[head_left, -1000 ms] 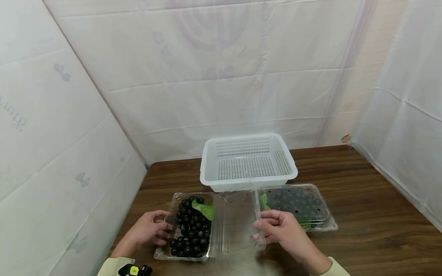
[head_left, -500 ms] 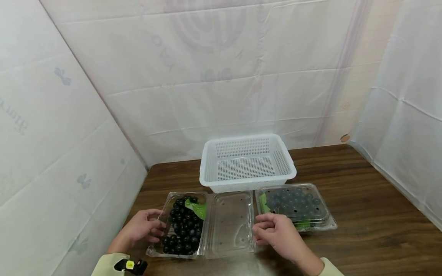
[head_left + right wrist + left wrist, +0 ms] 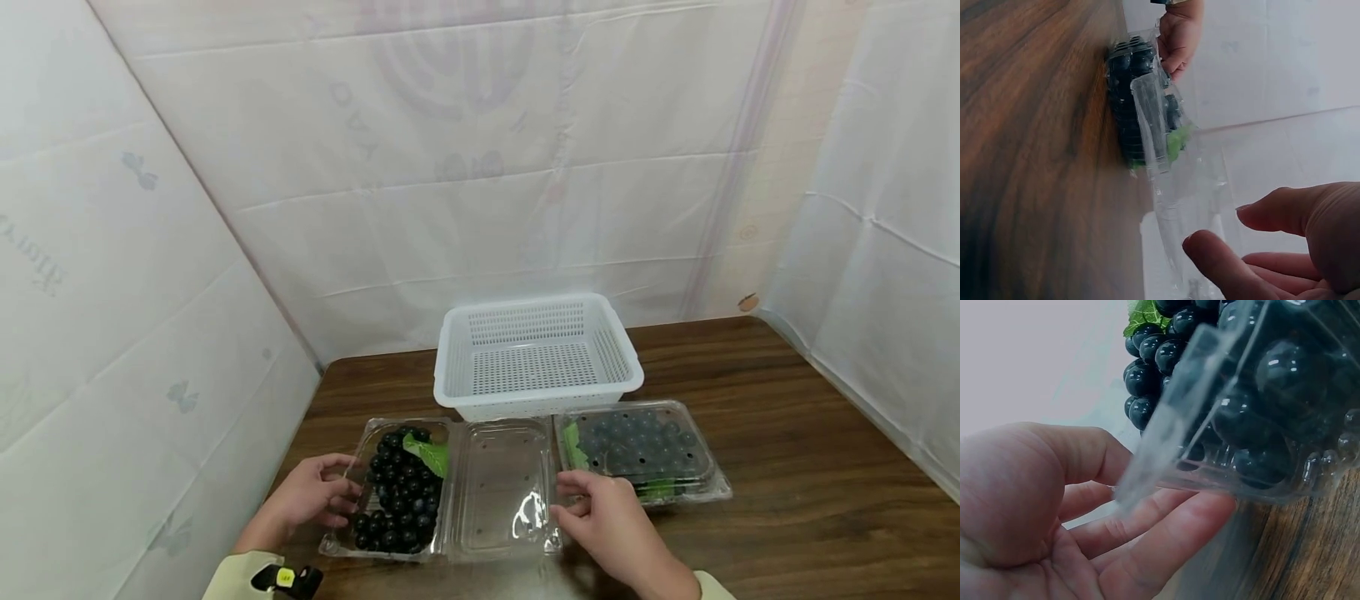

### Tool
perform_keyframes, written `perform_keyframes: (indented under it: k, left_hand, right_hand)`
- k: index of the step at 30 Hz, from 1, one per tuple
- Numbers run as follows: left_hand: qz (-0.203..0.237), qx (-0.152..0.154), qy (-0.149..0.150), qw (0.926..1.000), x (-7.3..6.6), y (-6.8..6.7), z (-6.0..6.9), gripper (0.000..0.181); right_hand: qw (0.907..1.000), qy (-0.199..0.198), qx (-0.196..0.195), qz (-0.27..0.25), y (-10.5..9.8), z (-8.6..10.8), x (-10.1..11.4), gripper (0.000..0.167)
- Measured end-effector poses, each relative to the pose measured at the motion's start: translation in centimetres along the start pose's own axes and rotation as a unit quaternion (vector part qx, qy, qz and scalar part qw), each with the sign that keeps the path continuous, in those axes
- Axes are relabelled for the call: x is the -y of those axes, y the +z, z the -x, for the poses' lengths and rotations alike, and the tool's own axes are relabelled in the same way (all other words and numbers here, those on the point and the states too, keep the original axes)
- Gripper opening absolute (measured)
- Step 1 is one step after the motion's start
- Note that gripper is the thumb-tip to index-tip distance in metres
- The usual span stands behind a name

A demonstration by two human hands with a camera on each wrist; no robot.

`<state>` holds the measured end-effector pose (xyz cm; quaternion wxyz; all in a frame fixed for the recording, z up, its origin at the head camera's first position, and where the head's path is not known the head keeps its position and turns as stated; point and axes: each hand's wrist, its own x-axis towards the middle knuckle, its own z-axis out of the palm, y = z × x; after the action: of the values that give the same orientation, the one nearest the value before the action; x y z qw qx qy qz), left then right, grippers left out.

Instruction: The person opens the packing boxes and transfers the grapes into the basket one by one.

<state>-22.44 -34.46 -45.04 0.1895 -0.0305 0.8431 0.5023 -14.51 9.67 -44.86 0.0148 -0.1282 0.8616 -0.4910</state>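
An open clear clamshell box (image 3: 444,533) lies flat, dark grapes (image 3: 405,500) and a green leaf (image 3: 429,454) in its left half, its see-through lid (image 3: 498,492) folded out to the right. My left hand (image 3: 311,500) holds the box's left edge; in the left wrist view the thumb of that hand (image 3: 1041,512) is at the rim and its fingers are under the side. Beside the lid's right edge is my right hand (image 3: 618,525), fingers bent loosely. The right wrist view shows this hand (image 3: 1291,250) with thumb and forefinger apart, nothing gripped between them.
A white perforated basket (image 3: 536,400) stands behind the boxes, with no contents visible. Right of the lid lies a closed clear box (image 3: 645,442) of dark grapes and green leaves. The wooden table (image 3: 795,442) meets sheeted walls behind and at both sides.
The lid, raised and held at its edge by my right hand a second ago, now lies flat with that hand off it. The open box and my left hand have shifted slightly left.
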Motion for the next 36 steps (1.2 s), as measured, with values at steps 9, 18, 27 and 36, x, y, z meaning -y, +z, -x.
perform_keyframes:
  k: [9,18,27,36]
  left_hand:
    - [0.011,-0.025,-0.004,0.9996,-0.2,0.6,-0.5,0.052]
    - [0.005,-0.023,-0.006,0.9997,-0.4,0.7,-0.5,0.051]
    - [-0.007,-0.02,-0.011,0.9997,-0.6,0.8,-0.2,0.05]
    - [-0.012,-0.012,-0.01,0.9998,-0.7,0.6,0.0,0.052]
  right_hand:
    - [0.9984,-0.023,-0.015,0.05,-0.6,-0.2,0.4,0.024]
    - [0.9964,-0.073,0.018,0.038,0.4,-1.6,0.7,0.018]
    - [0.9901,-0.111,0.079,0.034,1.2,-5.5,3.0,0.022]
    - [0.9832,-0.112,0.139,0.038,1.8,-9.3,5.0,0.022]
